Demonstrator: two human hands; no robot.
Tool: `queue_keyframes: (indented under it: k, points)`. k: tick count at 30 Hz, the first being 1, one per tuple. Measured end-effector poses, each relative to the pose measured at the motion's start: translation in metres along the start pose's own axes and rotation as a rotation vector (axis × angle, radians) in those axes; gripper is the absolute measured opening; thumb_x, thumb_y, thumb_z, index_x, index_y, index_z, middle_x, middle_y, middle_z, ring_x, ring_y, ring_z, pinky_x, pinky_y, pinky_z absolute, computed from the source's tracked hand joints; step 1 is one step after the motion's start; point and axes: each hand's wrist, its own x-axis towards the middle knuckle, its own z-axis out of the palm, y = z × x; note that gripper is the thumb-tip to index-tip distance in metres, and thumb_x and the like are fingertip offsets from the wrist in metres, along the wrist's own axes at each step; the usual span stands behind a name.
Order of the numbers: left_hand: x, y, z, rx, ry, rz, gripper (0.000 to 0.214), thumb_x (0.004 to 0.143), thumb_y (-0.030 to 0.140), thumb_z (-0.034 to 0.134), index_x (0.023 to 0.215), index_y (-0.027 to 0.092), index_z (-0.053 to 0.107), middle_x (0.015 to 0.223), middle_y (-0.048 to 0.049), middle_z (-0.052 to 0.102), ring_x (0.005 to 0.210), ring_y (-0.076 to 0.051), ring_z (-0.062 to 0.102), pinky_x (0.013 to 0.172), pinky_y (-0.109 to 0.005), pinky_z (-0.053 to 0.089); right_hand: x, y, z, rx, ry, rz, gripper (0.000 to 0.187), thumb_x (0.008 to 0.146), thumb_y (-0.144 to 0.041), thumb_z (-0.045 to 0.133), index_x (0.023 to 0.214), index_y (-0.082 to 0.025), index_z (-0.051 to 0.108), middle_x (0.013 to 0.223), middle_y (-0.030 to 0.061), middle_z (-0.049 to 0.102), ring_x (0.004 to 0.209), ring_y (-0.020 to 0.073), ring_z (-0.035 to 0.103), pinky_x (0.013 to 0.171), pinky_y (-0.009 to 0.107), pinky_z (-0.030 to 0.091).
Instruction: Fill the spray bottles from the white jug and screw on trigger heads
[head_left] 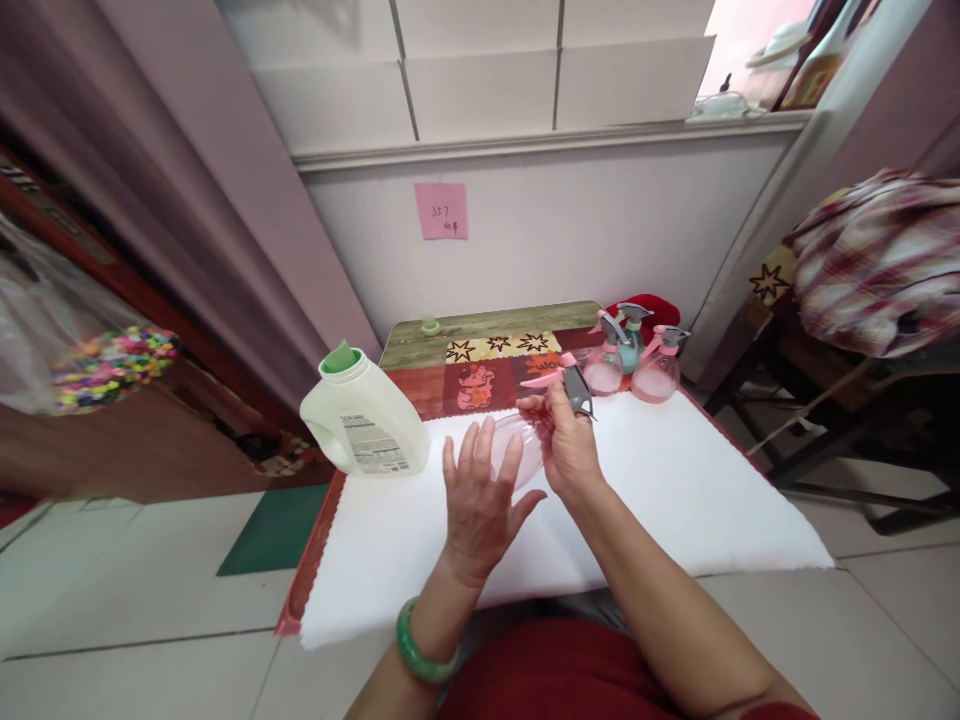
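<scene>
A clear pink spray bottle (525,445) lies tilted over the white cloth (675,500) between my two hands. My left hand (480,495) cups the bottle's round body, fingers spread along it. My right hand (568,440) grips the neck by the pink and grey trigger head (574,385). A green bangle (420,655) sits on my left wrist.
A large white detergent jug (367,420) with its green spout open stands at the left. Its green cap (430,324) lies at the table's far edge. Several pink and teal spray bottles (637,360) stand at the back right. A chair with plaid fabric (877,260) is at the right.
</scene>
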Motion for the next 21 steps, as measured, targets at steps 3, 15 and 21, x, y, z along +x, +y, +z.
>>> queue_keyframes:
  k: [3,15,21]
  points:
    - [-0.001,0.005,0.007,0.002,-0.013,-0.060,0.078,0.086,0.031,0.074,0.151,0.024,0.032,0.144,-0.0221,0.050,0.135,-0.038,0.050,0.110,-0.057,0.042,-0.007,-0.002,0.001,-0.059,-0.047,0.027,0.041,0.073,-0.056,0.082,0.088,-0.021,0.068,0.072,0.0006,0.077,0.069,0.0172,0.074,0.069,0.028,0.056]
    - [-0.014,-0.010,-0.001,-2.123,-0.956,-1.018,0.097,0.071,0.088,0.052,0.127,0.009,0.059,0.094,-0.0188,0.073,0.067,-0.029,0.071,0.058,-0.039,0.054,0.022,-0.037,-0.042,0.063,-0.309,0.351,0.051,0.070,-0.058,0.085,0.061,-0.020,0.052,0.074,0.0012,0.076,0.072,0.0162,0.073,0.075,0.031,0.062]
    - [-0.024,-0.023,0.004,-2.050,-0.715,-1.087,0.090,0.079,0.081,0.051,0.125,0.004,0.064,0.096,-0.0226,0.076,0.080,-0.031,0.073,0.077,-0.041,0.050,0.065,-0.084,-0.076,0.274,-0.153,0.010,0.050,0.068,-0.057,0.087,0.071,-0.022,0.051,0.054,-0.0125,0.049,0.044,0.0029,0.047,0.047,0.013,0.045]
